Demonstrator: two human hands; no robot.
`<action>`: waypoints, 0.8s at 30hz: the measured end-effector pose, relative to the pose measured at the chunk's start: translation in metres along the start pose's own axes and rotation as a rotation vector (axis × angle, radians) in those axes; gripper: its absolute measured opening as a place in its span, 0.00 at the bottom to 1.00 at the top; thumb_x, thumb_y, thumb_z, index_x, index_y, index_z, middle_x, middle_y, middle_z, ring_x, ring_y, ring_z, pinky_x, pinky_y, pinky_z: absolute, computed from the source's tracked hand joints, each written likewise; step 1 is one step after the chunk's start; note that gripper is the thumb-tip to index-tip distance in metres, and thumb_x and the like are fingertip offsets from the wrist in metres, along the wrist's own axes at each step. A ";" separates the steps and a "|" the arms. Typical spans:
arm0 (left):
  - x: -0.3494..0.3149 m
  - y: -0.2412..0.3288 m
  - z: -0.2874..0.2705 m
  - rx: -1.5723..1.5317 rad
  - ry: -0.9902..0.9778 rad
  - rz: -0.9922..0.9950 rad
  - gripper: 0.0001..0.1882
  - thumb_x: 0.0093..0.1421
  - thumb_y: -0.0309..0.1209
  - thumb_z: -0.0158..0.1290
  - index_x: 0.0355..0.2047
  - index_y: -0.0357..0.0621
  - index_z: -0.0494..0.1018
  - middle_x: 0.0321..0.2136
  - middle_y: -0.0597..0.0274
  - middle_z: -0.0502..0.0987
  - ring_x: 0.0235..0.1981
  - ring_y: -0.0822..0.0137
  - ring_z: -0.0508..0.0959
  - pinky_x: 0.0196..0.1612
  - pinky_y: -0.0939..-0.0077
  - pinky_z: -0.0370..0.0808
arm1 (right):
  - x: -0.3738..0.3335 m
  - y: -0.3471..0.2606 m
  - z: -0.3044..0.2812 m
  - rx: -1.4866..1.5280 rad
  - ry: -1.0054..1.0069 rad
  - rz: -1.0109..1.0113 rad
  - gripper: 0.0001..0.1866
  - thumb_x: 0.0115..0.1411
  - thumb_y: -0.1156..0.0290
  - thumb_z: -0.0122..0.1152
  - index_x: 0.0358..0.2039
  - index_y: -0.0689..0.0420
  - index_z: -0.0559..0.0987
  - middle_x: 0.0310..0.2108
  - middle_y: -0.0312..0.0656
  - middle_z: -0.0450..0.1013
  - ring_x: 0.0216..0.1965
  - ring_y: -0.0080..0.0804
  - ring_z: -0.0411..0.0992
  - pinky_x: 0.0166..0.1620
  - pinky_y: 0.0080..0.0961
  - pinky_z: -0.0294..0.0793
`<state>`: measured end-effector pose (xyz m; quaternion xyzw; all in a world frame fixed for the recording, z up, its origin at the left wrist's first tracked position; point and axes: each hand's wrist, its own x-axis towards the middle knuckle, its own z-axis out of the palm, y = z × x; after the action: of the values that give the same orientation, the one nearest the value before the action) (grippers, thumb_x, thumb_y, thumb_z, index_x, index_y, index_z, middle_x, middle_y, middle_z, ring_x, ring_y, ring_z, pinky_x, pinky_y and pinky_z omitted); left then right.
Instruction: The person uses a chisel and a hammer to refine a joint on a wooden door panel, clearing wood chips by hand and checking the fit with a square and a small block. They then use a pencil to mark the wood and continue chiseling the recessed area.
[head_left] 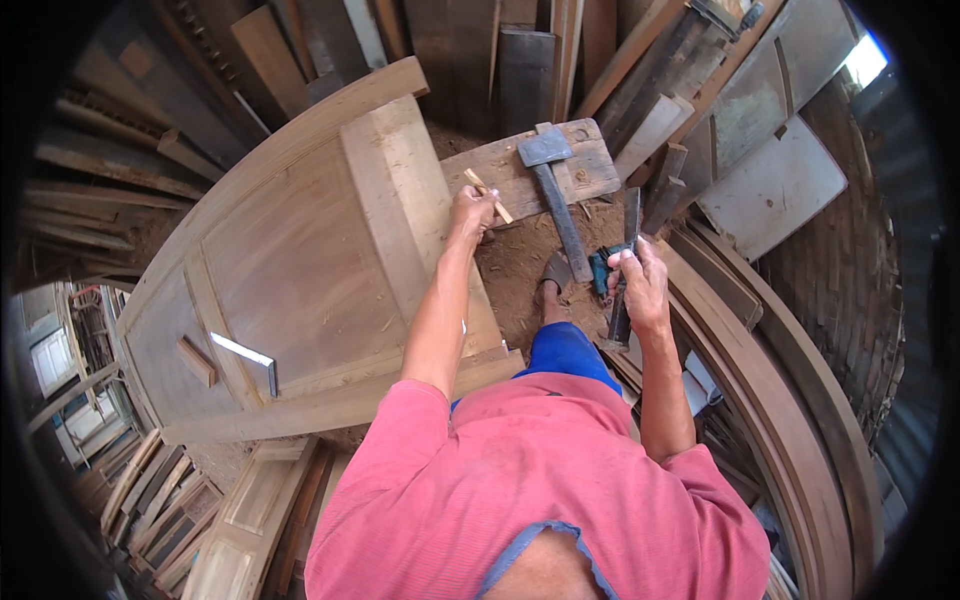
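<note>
My left hand [471, 213] is closed around a short, thin wooden stick [487, 194], which slants out past the fingers. It is over the edge of a large wooden panelled door [290, 270], near a thick, worn wooden plank [600, 160]. A hammer [545, 150] with a blocky metal head rests on that plank, its dark handle [565, 225] reaching back toward me. My right hand [643, 285] grips a long, dark, flat-bladed tool [631, 212], held upright; its exact kind is unclear. Just left of that hand is a teal power tool [600, 270], partly hidden.
A try square [243, 350] and a small wood block [197, 361] lie on the door. Long curved boards [790, 400] run down the right side. Boards [270, 60] lean at the back, and wood pieces [155, 500] are stacked at the lower left. Shavings cover the ground [510, 270].
</note>
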<state>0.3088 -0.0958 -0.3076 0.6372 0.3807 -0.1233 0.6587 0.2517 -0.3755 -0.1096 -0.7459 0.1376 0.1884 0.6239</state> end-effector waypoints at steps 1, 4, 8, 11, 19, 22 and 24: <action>0.013 -0.004 0.004 0.007 -0.008 -0.011 0.11 0.63 0.32 0.57 0.30 0.37 0.71 0.22 0.63 0.73 0.18 0.74 0.72 0.15 0.77 0.69 | 0.007 0.003 -0.005 0.010 -0.026 0.029 0.16 0.67 0.70 0.46 0.52 0.65 0.71 0.29 0.37 0.72 0.22 0.21 0.70 0.26 0.21 0.70; 0.025 -0.001 0.014 0.279 0.115 -0.119 0.12 0.60 0.32 0.60 0.31 0.35 0.72 0.23 0.61 0.75 0.16 0.72 0.74 0.15 0.78 0.72 | 0.022 0.013 -0.015 0.005 -0.031 0.027 0.14 0.67 0.70 0.46 0.48 0.64 0.72 0.28 0.37 0.72 0.22 0.20 0.69 0.26 0.21 0.70; 0.037 -0.020 0.023 0.112 0.215 -0.063 0.13 0.57 0.30 0.62 0.30 0.35 0.70 0.20 0.57 0.77 0.13 0.71 0.74 0.16 0.73 0.72 | 0.035 0.019 -0.015 0.006 -0.020 0.054 0.11 0.67 0.67 0.48 0.41 0.61 0.72 0.27 0.37 0.71 0.22 0.21 0.69 0.26 0.20 0.70; 0.019 -0.008 0.031 0.182 0.280 0.019 0.15 0.57 0.29 0.62 0.33 0.33 0.68 0.21 0.54 0.77 0.13 0.70 0.75 0.17 0.72 0.73 | 0.046 0.027 -0.015 -0.024 -0.069 0.096 0.10 0.67 0.67 0.48 0.41 0.61 0.72 0.29 0.36 0.71 0.22 0.21 0.69 0.25 0.20 0.70; -0.001 -0.007 0.025 0.149 0.341 -0.090 0.27 0.57 0.36 0.63 0.39 0.23 0.62 0.18 0.49 0.77 0.13 0.65 0.76 0.15 0.72 0.74 | 0.059 0.005 0.023 0.081 -0.129 0.115 0.11 0.67 0.68 0.46 0.42 0.62 0.72 0.29 0.39 0.71 0.23 0.22 0.70 0.27 0.20 0.72; -0.029 -0.008 0.022 0.716 0.412 0.223 0.44 0.50 0.40 0.68 0.56 0.26 0.56 0.39 0.37 0.77 0.40 0.49 0.80 0.49 0.62 0.76 | 0.071 0.006 0.034 0.136 -0.098 0.127 0.12 0.66 0.70 0.44 0.43 0.64 0.71 0.29 0.40 0.71 0.24 0.23 0.71 0.29 0.21 0.74; -0.081 0.037 0.026 0.689 0.058 0.312 0.51 0.47 0.39 0.69 0.62 0.33 0.50 0.55 0.33 0.66 0.57 0.41 0.68 0.60 0.55 0.66 | 0.086 0.013 0.035 0.150 -0.144 0.262 0.17 0.65 0.74 0.42 0.53 0.69 0.67 0.34 0.42 0.72 0.27 0.23 0.72 0.31 0.23 0.77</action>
<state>0.2870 -0.1403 -0.2290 0.8749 0.2336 -0.1241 0.4057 0.3188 -0.3413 -0.1653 -0.6575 0.2025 0.3103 0.6560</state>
